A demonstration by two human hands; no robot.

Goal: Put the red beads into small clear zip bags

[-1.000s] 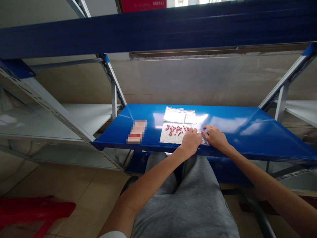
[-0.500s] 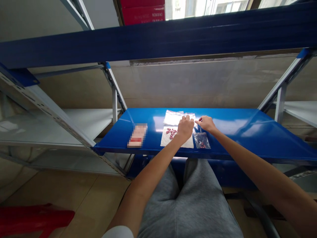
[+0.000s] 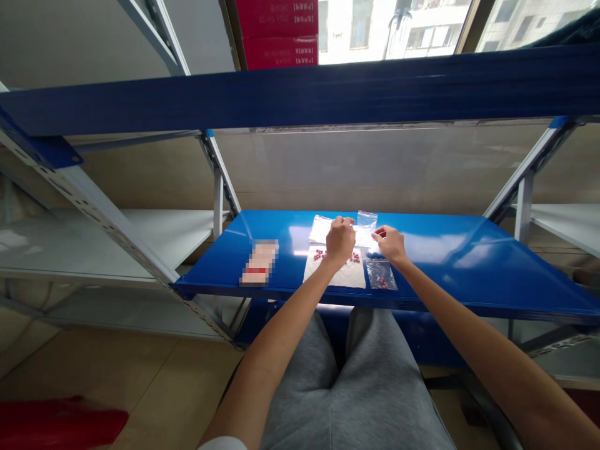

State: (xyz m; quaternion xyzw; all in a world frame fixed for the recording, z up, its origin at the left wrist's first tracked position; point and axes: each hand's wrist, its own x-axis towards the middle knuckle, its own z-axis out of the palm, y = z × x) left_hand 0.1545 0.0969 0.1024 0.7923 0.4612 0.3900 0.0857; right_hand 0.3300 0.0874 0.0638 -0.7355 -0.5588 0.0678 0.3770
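At the blue shelf (image 3: 445, 265), the step in hand appears to be the handling of a single clear bag (image 3: 367, 219). This bag lies at the right of the flat pale packets (image 3: 319, 229), beyond the white sheet (image 3: 334, 275). Small red pieces (image 3: 355, 257) lie loose on the sheet; a second bag (image 3: 382, 275), just right of the sheet, contains more.

Right hand (image 3: 390, 242): fingers curled, thumb and fingertips nearly together at the clear bag's right edge. Left hand (image 3: 340, 240): fingers bent above the sheet's far edge; from here, I cannot tell whether either hand grips anything.

The next move calls for a light fingertip pinch on the thin film, keeping both wrists clear of the loose pieces.
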